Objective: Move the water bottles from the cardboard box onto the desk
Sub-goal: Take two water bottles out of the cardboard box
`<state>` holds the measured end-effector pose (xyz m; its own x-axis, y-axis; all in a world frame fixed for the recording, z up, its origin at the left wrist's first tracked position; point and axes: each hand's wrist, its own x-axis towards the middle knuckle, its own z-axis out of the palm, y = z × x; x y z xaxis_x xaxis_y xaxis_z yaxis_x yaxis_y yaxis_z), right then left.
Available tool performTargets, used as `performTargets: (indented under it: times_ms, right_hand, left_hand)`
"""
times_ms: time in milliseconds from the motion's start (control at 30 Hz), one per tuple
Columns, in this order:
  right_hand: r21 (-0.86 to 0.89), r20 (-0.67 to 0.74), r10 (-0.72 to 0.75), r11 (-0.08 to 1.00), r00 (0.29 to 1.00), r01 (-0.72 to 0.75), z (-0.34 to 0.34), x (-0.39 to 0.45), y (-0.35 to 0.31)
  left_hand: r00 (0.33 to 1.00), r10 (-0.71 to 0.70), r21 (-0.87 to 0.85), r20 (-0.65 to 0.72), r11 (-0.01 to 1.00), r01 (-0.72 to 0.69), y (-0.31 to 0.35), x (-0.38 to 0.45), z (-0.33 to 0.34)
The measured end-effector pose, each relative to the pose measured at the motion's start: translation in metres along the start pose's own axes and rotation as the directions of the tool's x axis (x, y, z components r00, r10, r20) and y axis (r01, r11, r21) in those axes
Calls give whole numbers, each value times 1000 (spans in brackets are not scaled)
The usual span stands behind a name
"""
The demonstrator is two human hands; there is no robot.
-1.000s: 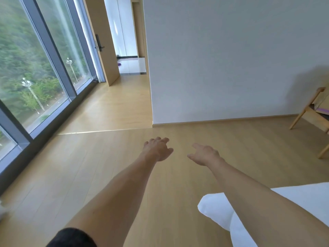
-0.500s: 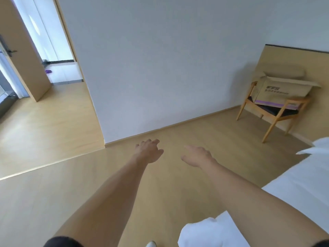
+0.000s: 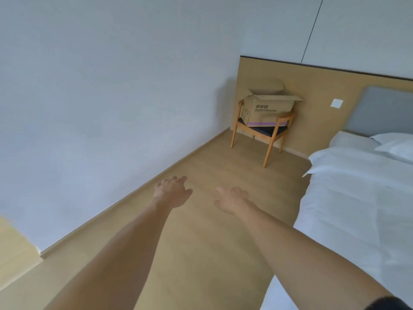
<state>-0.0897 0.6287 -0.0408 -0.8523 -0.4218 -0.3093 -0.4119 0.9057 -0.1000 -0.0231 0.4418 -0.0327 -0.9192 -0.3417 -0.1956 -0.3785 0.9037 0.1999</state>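
The cardboard box [image 3: 267, 109] sits open on the chair [image 3: 263, 130], well beyond the left hand [image 3: 172, 192] and right hand [image 3: 231, 199], whose fingers are released, empty, probably readied for bottles.

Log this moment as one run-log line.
stage: approach | left hand: empty | right hand: empty | box: open, on chair | bottles: unseen | desk: unseen

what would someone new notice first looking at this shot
Two bare forearms stretch out over the wooden floor, the left hand and right hand both empty with fingers relaxed. Beyond them, in the far corner, an open cardboard box sits on a wooden chair against the wall panel. A bed with white sheets fills the right side.
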Motion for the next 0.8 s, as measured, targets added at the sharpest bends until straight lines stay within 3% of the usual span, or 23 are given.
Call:
performTargets:
  times_ms: [367, 800]
  right_hand:
    - [119, -5, 171, 978, 985, -169, -38, 140, 74]
    - [184, 9, 281, 943, 960, -278, -129, 323, 218]
  left_hand:
    - [983, 179, 73, 42, 981, -182, 84, 167, -10]
    - [955, 295, 78, 32, 952, -297, 228, 393, -55]
